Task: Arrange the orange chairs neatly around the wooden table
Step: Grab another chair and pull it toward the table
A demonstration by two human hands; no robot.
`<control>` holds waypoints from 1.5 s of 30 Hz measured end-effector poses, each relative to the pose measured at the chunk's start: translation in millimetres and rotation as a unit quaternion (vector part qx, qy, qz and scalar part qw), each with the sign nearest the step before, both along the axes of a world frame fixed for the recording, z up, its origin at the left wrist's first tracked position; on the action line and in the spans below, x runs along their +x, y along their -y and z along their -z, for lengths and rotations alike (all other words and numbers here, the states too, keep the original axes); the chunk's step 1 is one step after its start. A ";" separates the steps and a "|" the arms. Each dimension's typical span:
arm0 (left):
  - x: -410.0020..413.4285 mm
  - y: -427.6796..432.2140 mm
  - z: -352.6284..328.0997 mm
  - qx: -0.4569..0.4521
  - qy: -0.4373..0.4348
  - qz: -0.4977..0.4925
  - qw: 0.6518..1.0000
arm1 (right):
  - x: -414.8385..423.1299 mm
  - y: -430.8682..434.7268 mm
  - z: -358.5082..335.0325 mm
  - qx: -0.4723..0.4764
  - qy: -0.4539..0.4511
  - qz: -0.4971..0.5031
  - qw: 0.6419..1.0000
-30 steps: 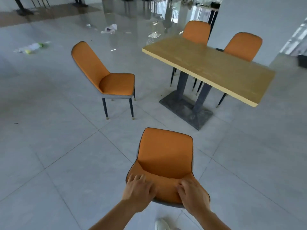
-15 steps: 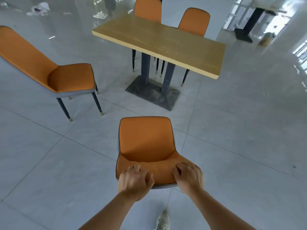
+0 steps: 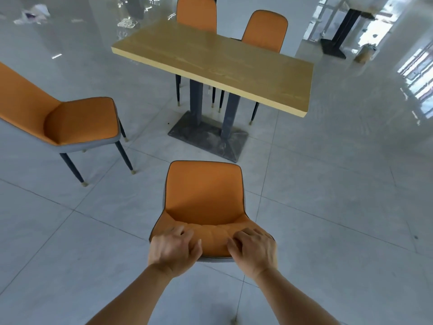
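Note:
I hold an orange chair (image 3: 203,195) in front of me by the top of its backrest, its seat pointing toward the wooden table (image 3: 218,64). My left hand (image 3: 173,250) and my right hand (image 3: 254,252) both grip the backrest's top edge. This chair stands a short way in front of the table's dark base. A second orange chair (image 3: 70,120) stands at the left, turned sideways and apart from the table. Behind the table's far side stand two more: one orange chair (image 3: 196,14) at the far left and another orange chair (image 3: 266,31) beside it.
The floor is glossy grey tile. Litter (image 3: 32,14) lies at the far left. A dark table stand (image 3: 337,31) and a small brown object (image 3: 364,55) are at the far right. A white wall rises behind the far chairs.
The held chair has come closer to the table and now faces its long side more squarely. The view has swung left to right; the side chair has slid to the left edge.

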State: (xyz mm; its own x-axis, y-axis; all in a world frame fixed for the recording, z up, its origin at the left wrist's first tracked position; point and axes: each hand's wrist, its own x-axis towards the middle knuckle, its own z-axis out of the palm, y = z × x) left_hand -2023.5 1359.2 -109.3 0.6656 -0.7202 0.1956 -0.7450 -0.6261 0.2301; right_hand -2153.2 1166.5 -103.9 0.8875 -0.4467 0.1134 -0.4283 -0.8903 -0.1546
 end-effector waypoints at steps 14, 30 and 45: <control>95.2 41.4 -5.3 0.041 0.000 0.025 0.999 | 79.4 28.4 8.0 0.009 0.024 0.068 0.997; 165.0 123.3 -1.2 0.056 -0.040 -0.010 0.998 | 152.1 113.1 4.8 0.014 0.018 0.069 0.997; 175.5 137.3 -5.4 0.097 -0.066 -0.031 0.993 | 165.8 129.1 2.5 0.010 -0.007 0.055 0.998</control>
State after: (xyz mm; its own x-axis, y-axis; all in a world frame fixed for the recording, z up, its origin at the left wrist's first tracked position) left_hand -1848.0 1221.9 -103.9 0.7202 -0.6929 -0.0340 -0.6754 -0.7115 0.1942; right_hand -1987.4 1037.4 -106.3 0.8341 -0.5440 0.0913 -0.5259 -0.8342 -0.1662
